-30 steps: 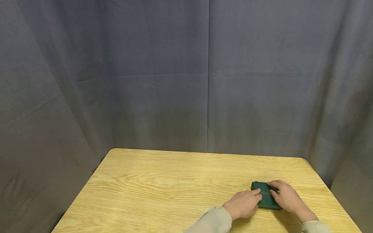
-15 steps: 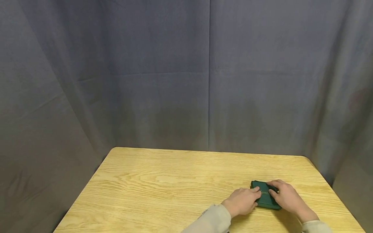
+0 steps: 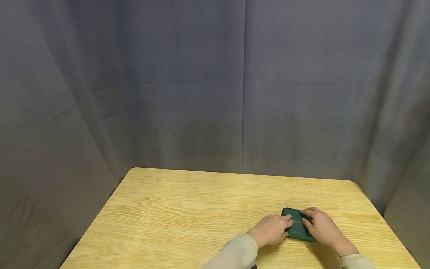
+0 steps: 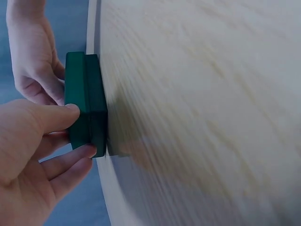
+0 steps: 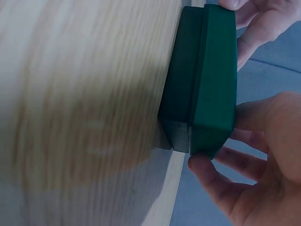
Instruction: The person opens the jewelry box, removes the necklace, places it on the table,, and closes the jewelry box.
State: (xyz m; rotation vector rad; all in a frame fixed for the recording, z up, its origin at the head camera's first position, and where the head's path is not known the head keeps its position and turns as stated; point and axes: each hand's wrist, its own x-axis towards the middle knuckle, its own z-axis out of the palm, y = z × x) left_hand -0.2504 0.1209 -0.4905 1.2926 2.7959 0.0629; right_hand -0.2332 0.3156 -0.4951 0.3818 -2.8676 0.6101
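A dark green lidded box with faint gold script on its top lies flat on the wooden table, towards the right. My left hand holds its left side, with the thumb against the lid and fingers lower down near the seam. At the box's other end my right hand grips the lid, one fingertip at its lower edge. Seen from the right wrist, the lid overlaps a slightly narrower base, and the two look closed together. The box's inside is hidden.
Pale wood grain covers the table, whose far corners are rounded. Grey cloth curtains hang behind it and on both sides. Light sleeves cover my forearms.
Both hands and the green box have slid a little to the left across the table. Their hold on it looks much the same. The head view has shifted slightly.
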